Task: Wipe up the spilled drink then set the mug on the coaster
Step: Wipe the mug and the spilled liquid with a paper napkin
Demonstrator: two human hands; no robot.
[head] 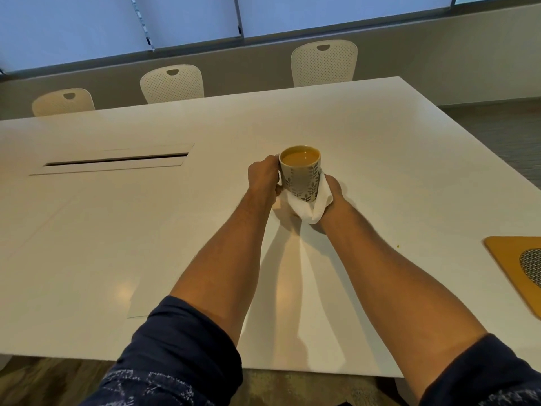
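Nearest the camera, two bare forearms with rolled dark blue sleeves (181, 356) are reaching out over the white smooth table (146, 230). At far right, partly cut off by the frame edge, one flat mustard-yellow mat (509, 259) is lying with one round woven grey-and-white coaster (531, 263) sitting on it, well apart from the hands.

Mid-table, the left hand (263, 178) is curling round the left side of one grey ceramic mug with a pale leaf pattern (301, 180); its fingers are wrapping where the handle would be, though the handle itself is hidden. The mug is standing upright, filled nearly to the rim with tan milky drink. The right hand (333, 189) is gripping one white soft folded cloth (310, 206), pressing it against the mug's lower right side and base; the fingertips are hidden behind cloth and mug. Whether the mug base is touching the table or sitting on the cloth, cannot tell.

Left of the hands, one long recessed cable slot (117, 161) is cutting into the tabletop.

Beyond the far edge, three cream perforated plastic chairs (172, 83) are standing in a row under pale window blinds (190, 16).
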